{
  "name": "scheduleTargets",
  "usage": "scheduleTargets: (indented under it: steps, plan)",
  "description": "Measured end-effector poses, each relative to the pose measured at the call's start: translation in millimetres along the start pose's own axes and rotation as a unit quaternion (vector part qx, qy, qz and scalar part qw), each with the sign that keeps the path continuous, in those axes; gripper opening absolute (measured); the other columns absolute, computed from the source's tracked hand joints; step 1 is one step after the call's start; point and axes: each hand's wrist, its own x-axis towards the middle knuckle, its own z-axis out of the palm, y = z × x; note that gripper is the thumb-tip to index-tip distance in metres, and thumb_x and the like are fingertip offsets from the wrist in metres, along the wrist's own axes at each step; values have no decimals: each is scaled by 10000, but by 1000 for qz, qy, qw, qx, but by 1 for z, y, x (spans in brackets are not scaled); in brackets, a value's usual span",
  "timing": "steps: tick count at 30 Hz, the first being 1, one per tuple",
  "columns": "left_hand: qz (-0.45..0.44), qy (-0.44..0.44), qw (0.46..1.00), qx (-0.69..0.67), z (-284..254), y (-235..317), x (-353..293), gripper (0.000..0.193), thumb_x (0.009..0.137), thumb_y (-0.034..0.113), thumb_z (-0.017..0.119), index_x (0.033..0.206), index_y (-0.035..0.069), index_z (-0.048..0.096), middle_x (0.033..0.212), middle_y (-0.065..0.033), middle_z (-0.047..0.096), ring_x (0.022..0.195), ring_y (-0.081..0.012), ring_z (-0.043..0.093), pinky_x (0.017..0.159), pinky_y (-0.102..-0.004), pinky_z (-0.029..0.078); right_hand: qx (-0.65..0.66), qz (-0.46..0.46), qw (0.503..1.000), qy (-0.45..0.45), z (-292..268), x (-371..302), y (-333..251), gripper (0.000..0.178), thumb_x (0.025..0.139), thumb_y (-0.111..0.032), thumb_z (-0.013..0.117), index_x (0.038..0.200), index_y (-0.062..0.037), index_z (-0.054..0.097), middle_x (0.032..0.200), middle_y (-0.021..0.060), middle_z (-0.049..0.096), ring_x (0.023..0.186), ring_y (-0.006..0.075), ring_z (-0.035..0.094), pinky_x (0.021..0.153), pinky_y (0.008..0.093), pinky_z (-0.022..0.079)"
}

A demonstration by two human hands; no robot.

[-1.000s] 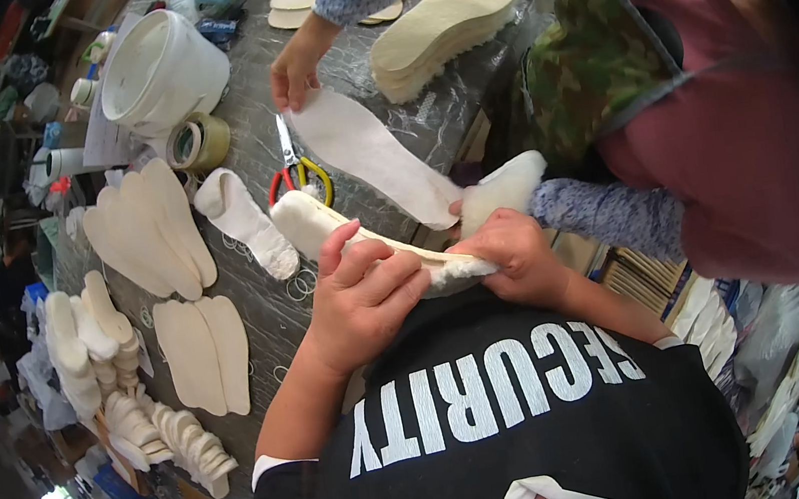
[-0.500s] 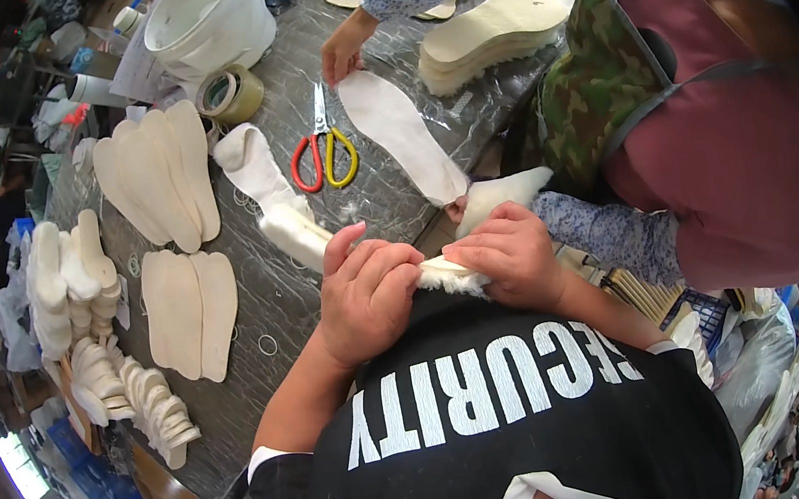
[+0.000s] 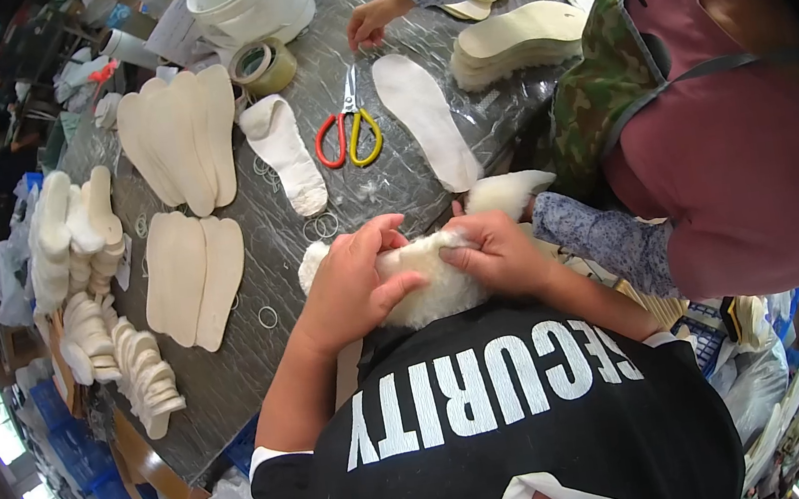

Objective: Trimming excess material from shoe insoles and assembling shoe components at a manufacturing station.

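A fleece insole (image 3: 436, 283) with cream fluff is held at my chest, over the table's near edge. My right hand (image 3: 503, 254) grips its right part, thumb pressed on top. My left hand (image 3: 356, 283) is around the left part, thumb and fingers bent about it; some fluff shows beyond that hand. Beyond my hands lies a white insole (image 3: 291, 163) with its far end folded over. Loose rubber bands (image 3: 322, 226) rest by its near end. Scissors (image 3: 349, 129) with one red and one yellow handle lie right of it.
At right a co-worker's hand (image 3: 377, 20) is beside a flat white insole (image 3: 425, 123); their other hand is by a fluffy one (image 3: 503, 193). Insole stacks (image 3: 193, 277) lie left, a pile (image 3: 516, 42) far right. Tape rolls (image 3: 264, 65) and a white bucket (image 3: 252, 6) stand at the back.
The fleece insole in my hands has turned from a narrow, bunched edge to its spread fluffy face. My left thumb has come down over it. The co-worker's far hand has lifted off the flat insole.
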Motion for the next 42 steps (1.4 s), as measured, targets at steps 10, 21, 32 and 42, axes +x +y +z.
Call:
scheduleTargets:
  steps: [10,21,32,42]
  plan:
    - [-195,62,960,-190,5,-14,-24,146,776,54,705,888,-28,660,793,-38,671,730,-80,598,660,-237,475,356,136,924,-16,-10,13,20,230,931,-193,581,1096,-34,586,1003,35,620,908,129,586,761,283,499]
    - [-168,61,954,-242,26,-18,-29,172,887,106,642,989,-27,678,833,-25,676,774,-88,599,707,-249,483,303,81,947,69,4,19,26,211,874,-24,633,1081,10,606,1006,75,668,865,122,637,786,252,501]
    - [-45,180,977,-103,48,-16,-11,206,892,197,646,927,-6,654,742,-132,660,652,-241,640,625,-325,487,309,51,949,30,17,20,14,125,903,-70,623,1021,-28,621,923,16,654,842,74,599,762,243,496]
    - [134,225,964,47,38,-8,-19,157,833,168,678,843,23,618,718,-133,630,624,-332,610,563,-392,485,378,-40,925,14,23,12,8,185,936,-134,605,1079,-18,589,969,53,673,879,114,613,843,271,488]
